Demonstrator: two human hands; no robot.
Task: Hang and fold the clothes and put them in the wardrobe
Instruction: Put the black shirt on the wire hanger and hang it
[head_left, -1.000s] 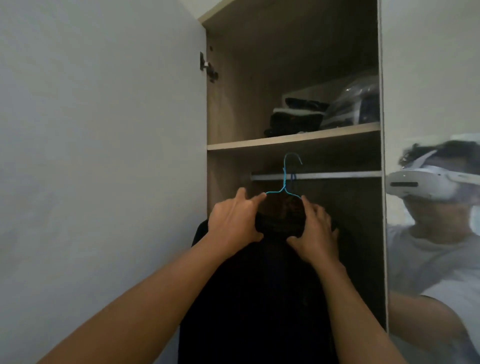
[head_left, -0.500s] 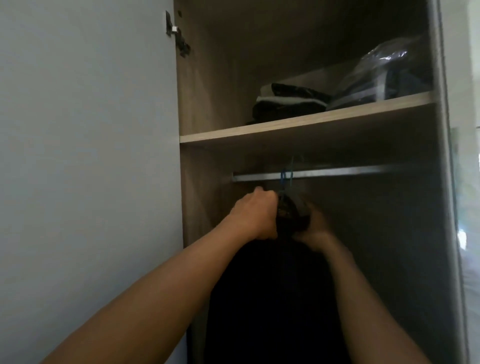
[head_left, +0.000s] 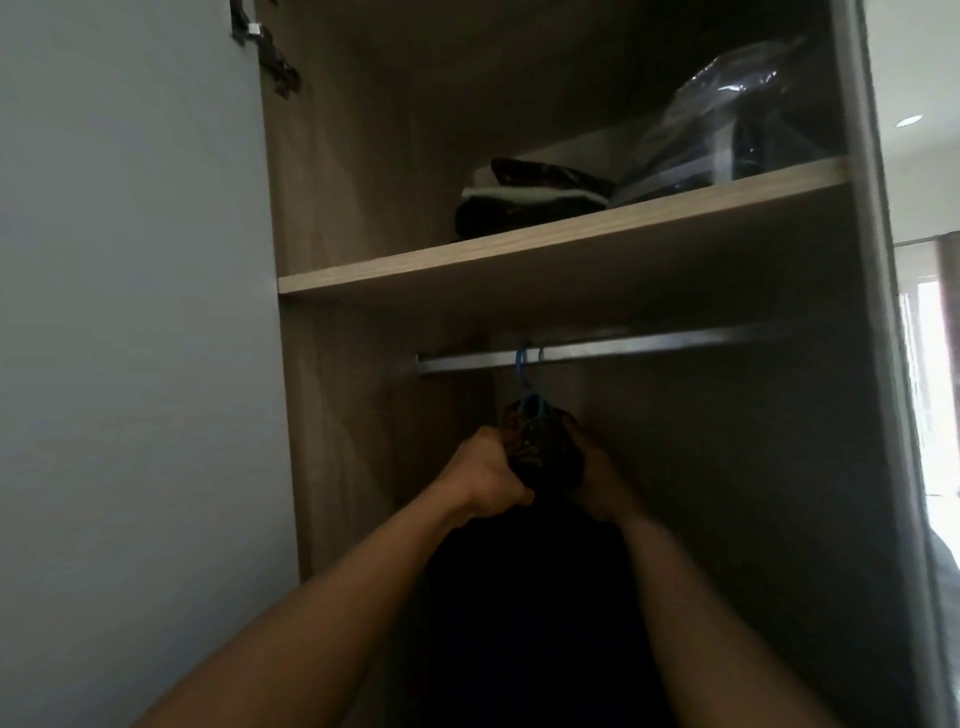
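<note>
Gripping the black garment (head_left: 545, 462) at its bunched, brown-patterned collar, my left hand (head_left: 488, 480) and right hand (head_left: 605, 486) curl round it; its blue hanger (head_left: 525, 376) hooks over the wardrobe rail (head_left: 649, 347).

You see the wardrobe (head_left: 337, 208) dim, shadowed and slightly blurred, while daylight glares at the far right, where the edges bend.

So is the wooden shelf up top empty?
No, a stack of folded dark clothes and a clear plastic bag sit on the light wooden shelf.
</note>
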